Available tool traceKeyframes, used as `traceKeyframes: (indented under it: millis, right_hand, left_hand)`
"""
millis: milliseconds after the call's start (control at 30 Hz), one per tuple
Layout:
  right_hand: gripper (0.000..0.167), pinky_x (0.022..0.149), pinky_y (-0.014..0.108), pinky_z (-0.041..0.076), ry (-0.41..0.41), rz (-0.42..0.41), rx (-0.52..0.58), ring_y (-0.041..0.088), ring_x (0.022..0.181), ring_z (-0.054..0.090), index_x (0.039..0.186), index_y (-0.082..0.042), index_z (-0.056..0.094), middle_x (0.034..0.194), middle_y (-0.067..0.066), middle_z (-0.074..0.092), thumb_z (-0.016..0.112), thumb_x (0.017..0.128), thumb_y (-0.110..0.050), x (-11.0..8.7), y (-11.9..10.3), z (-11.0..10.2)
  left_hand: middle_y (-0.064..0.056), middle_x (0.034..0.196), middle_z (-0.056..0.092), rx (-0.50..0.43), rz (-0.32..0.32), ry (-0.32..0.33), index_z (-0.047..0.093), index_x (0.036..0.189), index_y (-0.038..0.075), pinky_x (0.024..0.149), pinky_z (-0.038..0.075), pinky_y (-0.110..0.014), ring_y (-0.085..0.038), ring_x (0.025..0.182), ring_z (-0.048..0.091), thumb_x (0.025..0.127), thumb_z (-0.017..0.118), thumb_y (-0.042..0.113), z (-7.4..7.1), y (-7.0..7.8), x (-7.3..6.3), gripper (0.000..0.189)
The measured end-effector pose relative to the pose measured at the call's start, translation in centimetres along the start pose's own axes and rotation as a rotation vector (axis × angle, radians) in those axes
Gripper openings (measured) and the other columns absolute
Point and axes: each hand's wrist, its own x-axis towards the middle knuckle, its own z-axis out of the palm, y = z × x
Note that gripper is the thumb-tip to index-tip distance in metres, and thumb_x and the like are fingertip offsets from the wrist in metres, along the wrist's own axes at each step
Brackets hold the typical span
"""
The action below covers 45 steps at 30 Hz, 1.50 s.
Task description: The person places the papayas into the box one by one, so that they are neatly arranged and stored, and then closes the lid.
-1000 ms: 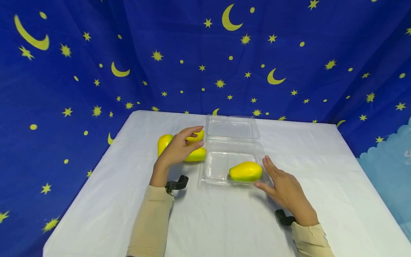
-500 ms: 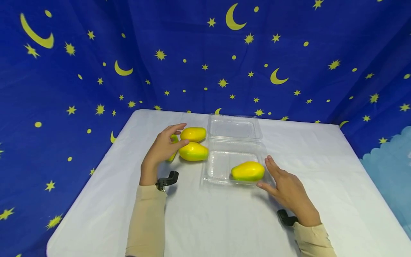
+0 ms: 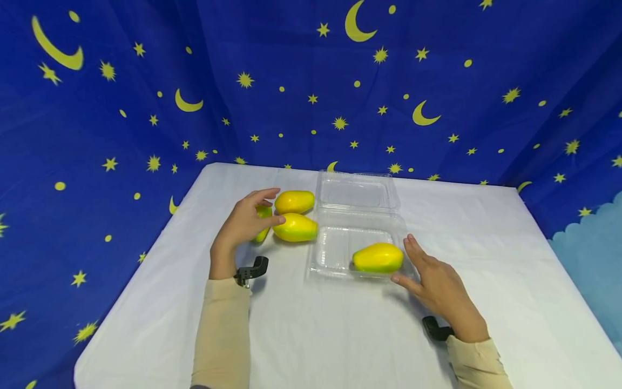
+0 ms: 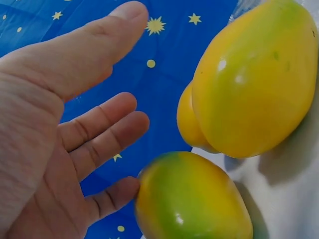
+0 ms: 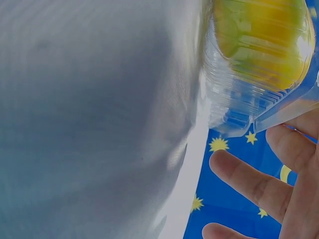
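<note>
A clear plastic clamshell container (image 3: 335, 249) lies with its lid folded back. One yellow-green papaya (image 3: 378, 258) sits in the right part of its base. My right hand (image 3: 439, 286) is beside the container's right wall, fingers extended; the right wrist view shows the fruit through the ribbed plastic. Left of the container are a back papaya (image 3: 294, 202), a front papaya (image 3: 295, 228) and a third papaya (image 3: 263, 224), partly hidden by my left hand (image 3: 243, 222). That hand's fingers are spread, holding nothing; in the left wrist view a fingertip seems to touch the lower papaya (image 4: 192, 199).
A white cloth (image 3: 340, 335) covers the table. Behind it hangs a blue curtain (image 3: 272, 113) with yellow moons and stars. The container's lid (image 3: 357, 192) reaches toward the back edge. A black wrist camera mount (image 3: 252, 270) juts from the left wrist.
The left hand has drawn back leftward from over the papayas, uncovering the back and front ones and now covering part of the third. The right hand stays by the container. The head view shifted slightly.
</note>
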Motion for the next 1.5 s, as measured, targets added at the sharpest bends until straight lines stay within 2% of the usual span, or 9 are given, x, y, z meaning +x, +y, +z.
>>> traceKeyframes:
  millis: [200,333,467,567,700,833,933,1200,1500]
  right_hand:
    - [0.091,0.091,0.057,0.053,0.013,-0.007,-0.001,0.044,0.118,0.063,0.156,-0.003,0.031,0.159,0.016,0.036,0.064,0.091,-0.058,0.1,0.1,-0.1]
    - [0.091,0.091,0.057,0.053,0.011,-0.005,0.0,0.044,0.117,0.063,0.156,-0.003,0.031,0.159,0.016,0.036,0.063,0.092,-0.058,0.0,0.1,-0.1]
    - [0.091,0.092,0.057,0.053,0.006,-0.003,0.002,0.044,0.118,0.063,0.156,-0.003,0.031,0.16,0.016,0.036,0.063,0.092,-0.058,0.0,0.1,0.0]
    - [0.091,0.093,0.057,0.053,0.004,-0.003,0.004,0.044,0.119,0.062,0.156,-0.003,0.03,0.16,0.016,0.035,0.063,0.092,-0.058,-0.1,0.1,0.0]
    - [0.091,0.093,0.057,0.052,0.0,-0.001,0.007,0.044,0.12,0.062,0.157,-0.004,0.029,0.161,0.015,0.034,0.063,0.092,-0.058,-0.1,0.1,0.0]
    - [0.091,0.093,0.057,0.053,-0.003,0.003,0.01,0.044,0.12,0.062,0.157,-0.004,0.029,0.161,0.015,0.034,0.063,0.092,-0.058,-0.1,0.1,0.0]
    - [0.091,0.093,0.057,0.053,-0.001,0.002,0.011,0.043,0.12,0.062,0.156,-0.004,0.03,0.161,0.015,0.034,0.063,0.092,-0.058,-0.1,0.1,0.0]
    - [0.09,0.092,0.057,0.053,0.012,-0.009,0.011,0.043,0.121,0.061,0.156,-0.004,0.03,0.161,0.015,0.033,0.063,0.092,-0.057,-0.1,0.2,0.1]
    - [0.089,0.095,0.058,0.052,-0.007,0.005,0.031,0.044,0.123,0.06,0.157,-0.005,0.029,0.163,0.013,0.03,0.062,0.093,-0.057,-0.1,0.1,0.0]
  left_hand:
    - [0.004,0.144,0.056,0.025,0.004,-0.017,0.054,0.144,0.027,0.108,0.044,-0.054,-0.021,0.125,0.055,0.084,0.081,0.039,0.1,0.1,0.1,0.067]
    - [0.001,0.143,0.057,0.034,0.012,-0.042,0.055,0.144,0.026,0.108,0.043,-0.053,-0.023,0.123,0.056,0.082,0.084,0.038,0.3,0.1,0.1,0.069]
    - [-0.001,0.138,0.061,0.092,0.024,-0.068,0.058,0.141,0.026,0.117,0.022,-0.06,-0.026,0.12,0.059,0.08,0.085,0.037,0.6,0.1,0.2,0.068]
    - [-0.003,0.133,0.064,0.138,0.051,-0.072,0.06,0.139,0.025,0.112,0.015,-0.059,-0.029,0.117,0.061,0.08,0.085,0.037,0.8,0.1,0.2,0.066]
    - [-0.004,0.13,0.065,0.177,0.072,-0.071,0.061,0.138,0.024,0.096,0.02,-0.048,-0.028,0.115,0.062,0.079,0.086,0.039,1.1,-0.1,0.3,0.066]
    - [-0.002,0.127,0.066,0.194,0.077,-0.075,0.062,0.137,0.024,0.09,0.019,-0.045,-0.027,0.115,0.061,0.076,0.087,0.041,1.3,-0.4,0.3,0.068]
    - [-0.002,0.127,0.066,0.193,0.07,-0.084,0.062,0.137,0.025,0.094,0.018,-0.047,-0.027,0.117,0.06,0.075,0.088,0.043,1.5,-0.5,0.4,0.07]
    - [0.002,0.132,0.061,0.212,0.033,-0.112,0.064,0.133,0.029,0.114,0.009,-0.058,-0.023,0.128,0.052,0.073,0.089,0.043,2.0,-0.8,0.6,0.067]
    - [0.001,0.141,0.058,0.24,0.054,-0.104,0.066,0.131,0.03,0.108,0.013,-0.053,-0.025,0.131,0.051,0.07,0.09,0.045,2.5,-1.0,0.9,0.068]
